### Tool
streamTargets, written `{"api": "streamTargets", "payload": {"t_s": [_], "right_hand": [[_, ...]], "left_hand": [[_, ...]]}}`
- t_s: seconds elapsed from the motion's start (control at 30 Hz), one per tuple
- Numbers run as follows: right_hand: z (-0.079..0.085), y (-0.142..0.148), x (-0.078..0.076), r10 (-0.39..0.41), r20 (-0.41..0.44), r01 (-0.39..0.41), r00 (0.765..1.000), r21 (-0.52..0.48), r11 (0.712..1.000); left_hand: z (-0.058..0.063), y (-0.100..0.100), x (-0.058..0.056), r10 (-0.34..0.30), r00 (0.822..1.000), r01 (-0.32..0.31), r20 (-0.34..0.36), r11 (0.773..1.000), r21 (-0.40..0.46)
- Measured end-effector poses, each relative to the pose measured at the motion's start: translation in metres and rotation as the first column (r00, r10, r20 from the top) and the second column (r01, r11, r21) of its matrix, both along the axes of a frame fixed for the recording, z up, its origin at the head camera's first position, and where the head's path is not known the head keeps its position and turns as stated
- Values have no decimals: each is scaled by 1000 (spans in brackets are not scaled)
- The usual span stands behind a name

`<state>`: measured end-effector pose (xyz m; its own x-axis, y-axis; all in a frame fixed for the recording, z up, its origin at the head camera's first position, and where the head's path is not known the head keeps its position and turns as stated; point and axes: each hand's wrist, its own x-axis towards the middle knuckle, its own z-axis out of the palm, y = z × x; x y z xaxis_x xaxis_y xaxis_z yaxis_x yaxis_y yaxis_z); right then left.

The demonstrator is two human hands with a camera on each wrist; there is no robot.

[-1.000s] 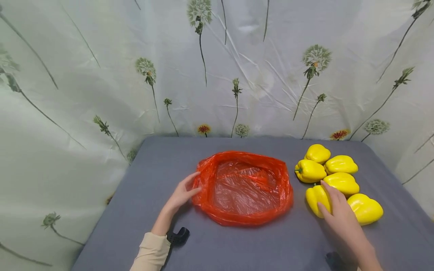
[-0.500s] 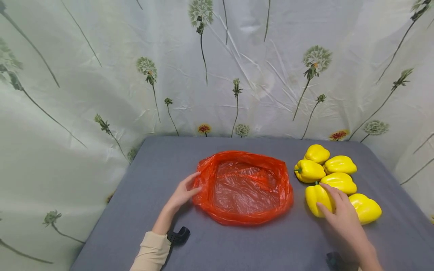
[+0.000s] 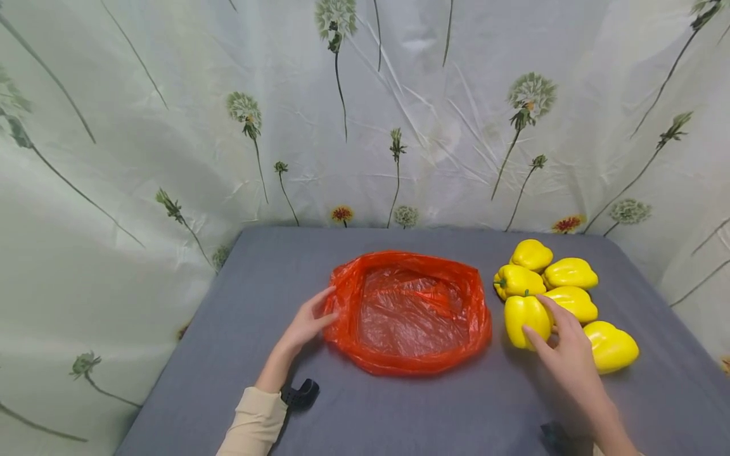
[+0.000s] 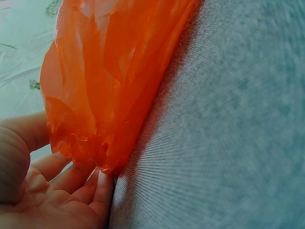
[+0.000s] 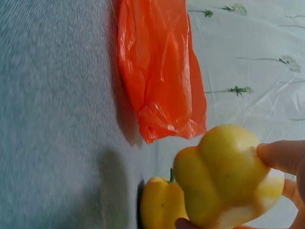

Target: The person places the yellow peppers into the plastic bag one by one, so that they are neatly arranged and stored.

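A red plastic bag (image 3: 399,366) lies on the table with its mouth spread wide and facing up. Against its left side rests my left hand (image 3: 305,326), thumb and fingers apart and loosely bent. In the left wrist view the thumb and fingertips touch the crumpled bag edge (image 4: 102,119). My right hand (image 3: 570,354) holds a yellow bell pepper (image 3: 526,322) between thumb and fingers, its green stem up, lifted slightly off the table. The right wrist view shows the lobed underside of this bell pepper (image 5: 224,176); part of the hand is cut off there.
Several other yellow bell peppers (image 3: 570,273) lie clustered right of the bag, one nearer pepper (image 3: 613,347) beside my right hand. The table (image 3: 256,272) has a grey cloth. A flower-printed curtain (image 3: 365,114) hangs behind it.
My right hand has raised the bell pepper off the table and shifted it slightly left and away from me. The left hand and bag stay in place.
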<state>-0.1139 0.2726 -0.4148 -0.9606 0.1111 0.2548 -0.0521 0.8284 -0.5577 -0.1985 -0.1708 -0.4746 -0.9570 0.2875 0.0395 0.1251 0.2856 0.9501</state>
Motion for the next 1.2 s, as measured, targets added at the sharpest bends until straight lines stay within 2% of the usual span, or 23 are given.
{"api": "streamTargets", "payload": {"t_s": [0.23, 0.53, 0.77, 0.97, 1.2], "right_hand": [[3, -8, -8, 29, -11, -30, 1000, -117, 993], [5, -24, -24, 86, -2, -85, 996, -192, 978], [9, -41, -41, 139, 32, -127, 990, -253, 959], [8, -53, -52, 200, 48, -180, 979, -278, 944], [6, -69, -73, 295, 107, -250, 949, -312, 917]], "left_hand": [[-1, 1, -1, 3, 1000, -3, -12, 1000, 0], [0, 3, 4, -15, 999, 15, -44, 1000, 8], [0, 5, 2, -19, 999, 20, -50, 1000, 24], [0, 7, 2, -6, 999, 7, -41, 1000, 7], [1, 8, 2, -10, 999, 11, -39, 1000, 17]]}}
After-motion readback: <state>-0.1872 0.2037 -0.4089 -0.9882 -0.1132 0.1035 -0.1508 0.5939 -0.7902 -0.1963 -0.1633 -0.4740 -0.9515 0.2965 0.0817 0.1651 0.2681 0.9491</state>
